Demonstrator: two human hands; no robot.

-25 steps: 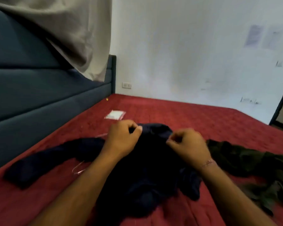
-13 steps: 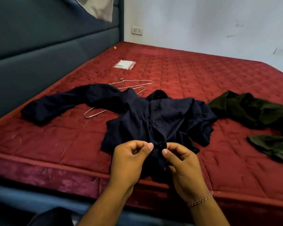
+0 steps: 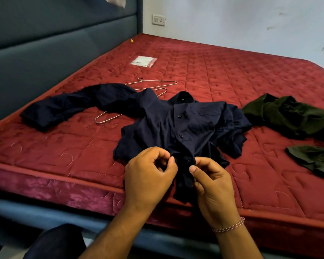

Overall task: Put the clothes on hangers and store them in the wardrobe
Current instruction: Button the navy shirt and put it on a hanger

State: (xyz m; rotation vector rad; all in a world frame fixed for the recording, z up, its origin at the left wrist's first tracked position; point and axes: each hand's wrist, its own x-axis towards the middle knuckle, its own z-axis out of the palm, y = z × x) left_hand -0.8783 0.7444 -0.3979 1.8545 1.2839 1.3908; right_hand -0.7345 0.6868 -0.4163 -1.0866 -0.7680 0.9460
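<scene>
Head view, looking down over the near edge of a red quilted mattress. My left hand and right hand meet at the lower front of a navy shirt, both with fingers curled and pinching the dark fabric along its button line; the cloth between them bunches and hangs slightly over the mattress edge. Whether a button sits between my fingertips cannot be told, as the fabric is too dark. A thin bracelet circles my right wrist.

The shirt lies front-up on the mattress, directly beyond my hands, collar pointing away from me. One sleeve stretches far to my left toward the padded grey-blue headboard; the other side is crumpled to my right. Two wire hangers lie beyond the shirt's left shoulder, partly covered by the sleeve, one rounded end showing below it; they are well apart from both hands.

A dark green garment lies crumpled to the right of the shirt, just beside it, out of my grasp. A small clear packet rests farther back on the mattress. A wall socket sits on the pale wall above the far corner.
</scene>
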